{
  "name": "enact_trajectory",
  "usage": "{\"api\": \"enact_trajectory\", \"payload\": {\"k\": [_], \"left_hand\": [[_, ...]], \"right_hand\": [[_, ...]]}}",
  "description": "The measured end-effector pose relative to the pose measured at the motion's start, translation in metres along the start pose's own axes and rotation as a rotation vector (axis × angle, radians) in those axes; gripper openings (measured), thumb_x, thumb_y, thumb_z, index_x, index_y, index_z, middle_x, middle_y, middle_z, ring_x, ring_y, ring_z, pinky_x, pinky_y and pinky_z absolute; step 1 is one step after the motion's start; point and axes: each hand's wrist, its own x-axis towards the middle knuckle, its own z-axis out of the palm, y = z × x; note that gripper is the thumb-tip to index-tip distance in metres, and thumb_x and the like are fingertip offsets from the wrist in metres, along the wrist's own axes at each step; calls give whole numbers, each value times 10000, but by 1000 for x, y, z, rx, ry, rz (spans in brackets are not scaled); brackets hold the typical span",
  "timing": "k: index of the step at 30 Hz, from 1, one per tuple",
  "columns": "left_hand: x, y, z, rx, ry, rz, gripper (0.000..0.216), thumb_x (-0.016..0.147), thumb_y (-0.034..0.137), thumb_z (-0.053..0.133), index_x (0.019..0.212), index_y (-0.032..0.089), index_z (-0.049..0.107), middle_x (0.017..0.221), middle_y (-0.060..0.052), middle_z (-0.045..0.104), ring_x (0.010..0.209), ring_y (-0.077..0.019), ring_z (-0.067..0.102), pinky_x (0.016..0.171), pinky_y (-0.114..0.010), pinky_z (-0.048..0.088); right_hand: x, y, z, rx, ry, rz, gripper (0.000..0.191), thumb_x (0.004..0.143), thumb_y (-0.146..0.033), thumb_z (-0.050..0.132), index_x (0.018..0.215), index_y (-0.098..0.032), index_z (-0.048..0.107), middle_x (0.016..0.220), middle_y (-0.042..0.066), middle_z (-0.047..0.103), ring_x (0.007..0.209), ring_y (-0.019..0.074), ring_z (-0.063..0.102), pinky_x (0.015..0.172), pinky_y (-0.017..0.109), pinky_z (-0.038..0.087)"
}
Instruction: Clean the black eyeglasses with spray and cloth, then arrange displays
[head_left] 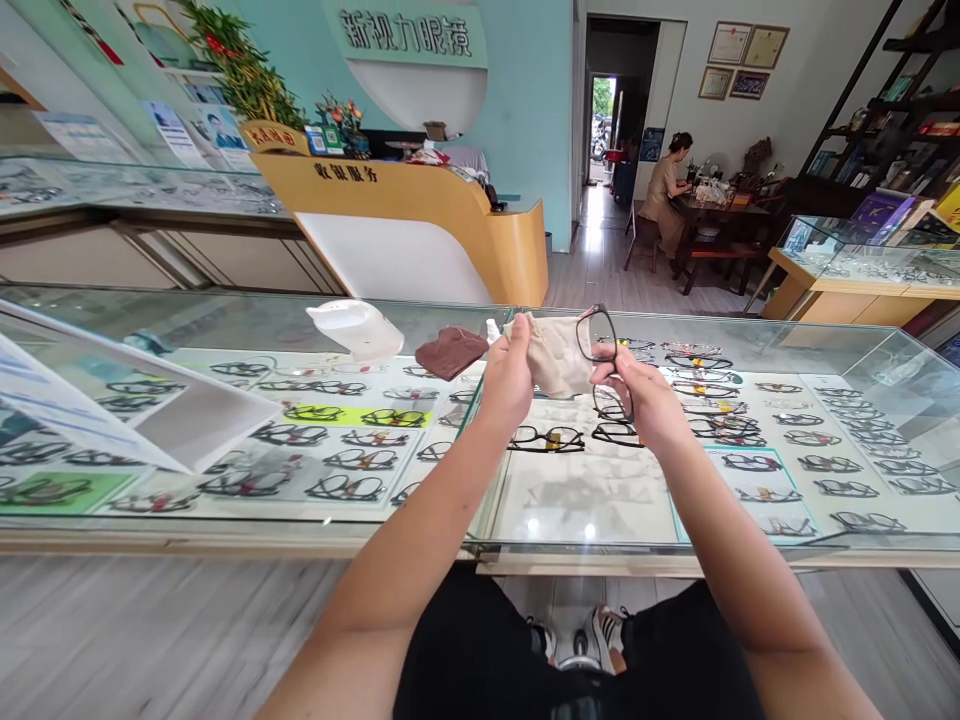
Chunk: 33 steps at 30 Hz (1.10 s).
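My left hand (510, 372) is closed on a crumpled beige cloth (556, 358), with the thumb on top. A pair of dark-framed eyeglasses (597, 332) is in my right hand (646, 398), its lenses one above the other. The upper lens is beside the right edge of the cloth; I cannot tell whether they touch. Both hands are raised over the glass display counter (491, 500). Behind my left hand, a brown cloth (450, 353) lies on the counter, next to a small white tip (492, 330) that is mostly hidden.
A white plastic holder (358, 330) stands on the counter, left of the brown cloth. Nearer on the left is a tilted white sign stand (217, 420). Rows of eyeglasses (551, 438) show under the glass. Far back, a person (664, 195) sits at a table.
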Motion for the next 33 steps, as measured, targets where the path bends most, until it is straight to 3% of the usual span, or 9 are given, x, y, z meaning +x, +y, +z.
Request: {"api": "enact_trajectory", "payload": {"k": [3, 7, 13, 17, 20, 23, 27, 30, 33], "left_hand": [[7, 0, -7, 105, 34, 44, 644, 724, 822, 799, 730, 204, 620, 668, 24, 610, 640, -115, 587, 623, -235, 475], [9, 1, -17, 404, -72, 301, 675, 796, 870, 685, 691, 212, 582, 664, 12, 549, 631, -126, 486, 609, -271, 407], [5, 2, -22, 744, -235, 687, 610, 974, 677, 594, 607, 229, 402, 598, 31, 386, 571, -137, 363, 572, -323, 307], [8, 13, -19, 828, -335, 1009, 547, 948, 651, 674, 668, 219, 488, 740, -18, 572, 672, -151, 517, 621, -317, 396], [15, 35, -10, 903, -363, 1129, 588, 840, 771, 734, 1026, 216, 677, 1021, -82, 710, 732, -163, 574, 636, -316, 454], [22, 61, 6, 928, -409, 1171, 791, 805, 837, 711, 1314, 234, 653, 1246, -140, 710, 772, -182, 602, 649, -333, 494], [25, 94, 31, 833, -413, 1056, 723, 759, 774, 807, 1277, 281, 701, 1277, -130, 718, 834, -213, 637, 699, -345, 523], [19, 108, 46, 721, -356, 930, 670, 670, 687, 923, 1183, 293, 746, 1246, -113, 735, 913, -241, 666, 739, -340, 532], [10, 114, 53, 654, -293, 917, 674, 617, 624, 979, 1157, 292, 750, 1268, -108, 735, 965, -254, 672, 741, -342, 534]], "right_hand": [[2, -4, -6, 53, 34, 14, 460, 871, -671, 734, 745, -229, 743, 1222, 77, 726, 1195, 248, 641, 992, 331, 528], [2, -8, -9, 105, 1, 26, 471, 876, -690, 726, 790, -227, 748, 1030, 82, 773, 1056, 239, 704, 959, 351, 553], [6, -6, -17, 123, -47, -1, 521, 877, -731, 712, 812, -216, 747, 832, 54, 744, 815, 199, 689, 845, 347, 559], [8, -16, -26, -24, -146, -65, 547, 905, -736, 684, 789, -208, 771, 774, 46, 751, 795, 199, 686, 872, 342, 531], [10, -45, -32, -197, -294, -65, 552, 962, -701, 635, 799, -196, 788, 801, 53, 778, 817, 195, 685, 884, 337, 523], [17, -88, -33, -345, -408, -98, 541, 999, -660, 606, 796, -196, 798, 811, 50, 788, 791, 182, 671, 870, 334, 532], [28, -137, -29, -468, -405, -181, 515, 998, -641, 628, 756, -217, 791, 749, 32, 760, 752, 179, 672, 824, 345, 554], [26, -156, -25, -564, -238, -275, 458, 978, -614, 683, 767, -217, 772, 733, 12, 713, 785, 176, 662, 805, 335, 560], [14, -159, -19, -708, 13, -471, 380, 1019, -581, 636, 946, -231, 764, 905, 15, 723, 966, 190, 680, 893, 352, 563]]}}
